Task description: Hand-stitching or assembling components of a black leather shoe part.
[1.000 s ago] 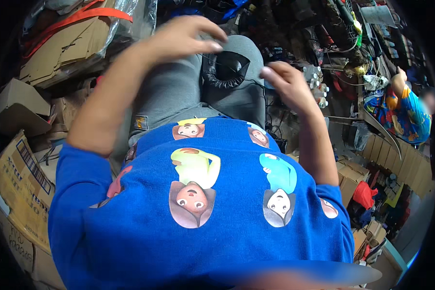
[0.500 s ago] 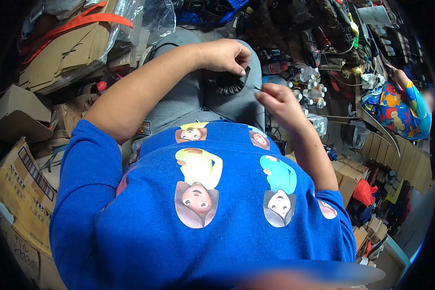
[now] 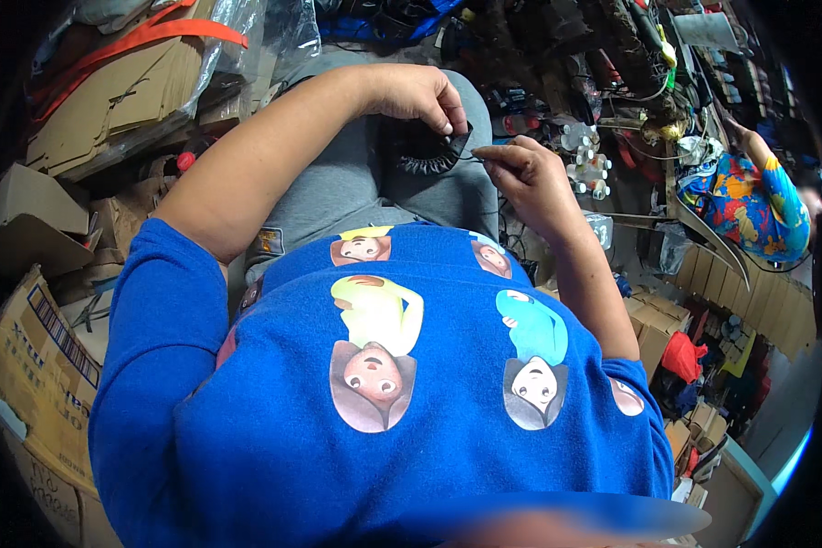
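My left hand [image 3: 418,94] reaches over from the left with its fingers bent down and thumb and fingertips pinched on the edge of a small black piece [image 3: 429,164]. That piece lies over the grey trousers [image 3: 324,187] on my lap, toward my right thigh; its lower edge shows as a curved, ruffled band, while my fingers cover part of its top and the rest sinks into shadow, so I cannot make out its full shape.

My right hand [image 3: 534,183] is just beside it, thumb and forefinger closed on a thin dark strand [image 3: 475,159] that runs to the black piece. Whether this is a cord, a thread or something stiffer, I cannot tell; its end inside my grip is hidden, and my other right fingers are curled partly out of sight.

My blue shirt [image 3: 283,457] fills the near view, with a blurred patch across its bottom edge. Beyond my right hand stand clear bottles [image 3: 590,169], partly cut off by that hand. Farther right, a person in bright patterned clothing [image 3: 744,210] shows only in part, near the dark rim.
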Action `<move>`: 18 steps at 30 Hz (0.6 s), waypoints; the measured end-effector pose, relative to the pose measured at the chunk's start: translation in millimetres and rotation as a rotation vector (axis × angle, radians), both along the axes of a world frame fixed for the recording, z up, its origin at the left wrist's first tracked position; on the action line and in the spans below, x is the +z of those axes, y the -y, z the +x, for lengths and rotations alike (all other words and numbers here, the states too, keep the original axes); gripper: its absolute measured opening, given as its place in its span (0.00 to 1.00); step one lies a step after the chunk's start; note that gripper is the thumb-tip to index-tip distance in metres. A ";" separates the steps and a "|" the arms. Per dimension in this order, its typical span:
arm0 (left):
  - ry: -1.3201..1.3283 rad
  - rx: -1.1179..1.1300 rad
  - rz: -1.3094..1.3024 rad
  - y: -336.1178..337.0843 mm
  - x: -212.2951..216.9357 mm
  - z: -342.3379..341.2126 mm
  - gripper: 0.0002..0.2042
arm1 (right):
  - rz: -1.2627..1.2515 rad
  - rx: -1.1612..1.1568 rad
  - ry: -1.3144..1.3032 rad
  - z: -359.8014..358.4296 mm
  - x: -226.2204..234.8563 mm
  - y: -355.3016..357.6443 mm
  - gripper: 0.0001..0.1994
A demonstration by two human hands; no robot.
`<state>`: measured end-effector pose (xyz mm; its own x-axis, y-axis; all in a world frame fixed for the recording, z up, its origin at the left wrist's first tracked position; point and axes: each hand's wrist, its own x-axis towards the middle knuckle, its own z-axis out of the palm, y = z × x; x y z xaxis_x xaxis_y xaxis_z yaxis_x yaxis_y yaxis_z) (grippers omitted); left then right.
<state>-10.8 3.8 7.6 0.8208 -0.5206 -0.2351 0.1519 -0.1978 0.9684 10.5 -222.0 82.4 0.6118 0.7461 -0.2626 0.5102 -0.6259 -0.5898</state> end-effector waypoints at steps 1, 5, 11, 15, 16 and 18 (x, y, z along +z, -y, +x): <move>0.002 -0.004 0.000 0.1 1.0 0.1 0.14 | -0.002 0.000 0.001 0.4 1.3 -1.4 0.09; 0.017 -0.010 -0.029 -0.2 -1.9 -1.0 0.14 | -0.063 0.029 0.040 1.5 6.2 -6.9 0.09; 0.010 -0.004 -0.030 -0.4 -3.2 -0.1 0.14 | -0.102 0.043 0.172 -8.3 6.8 -13.5 0.09; -0.012 0.008 0.017 1.9 -1.9 0.6 0.13 | -0.043 0.040 0.218 -13.5 -2.0 -11.7 0.09; 0.000 -0.004 -0.001 1.4 -4.2 1.6 0.13 | -0.037 0.078 0.252 -13.0 -2.5 -12.3 0.08; 0.008 -0.016 -0.017 1.6 -6.7 2.3 0.13 | -0.059 0.126 0.295 -7.4 -2.2 -14.4 0.08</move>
<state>-8.5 2.2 0.9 0.8142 -0.5374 -0.2198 0.1413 -0.1837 0.9728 3.1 -207.6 80.2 0.5718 0.8096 -0.1326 0.7295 -0.5757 -0.3694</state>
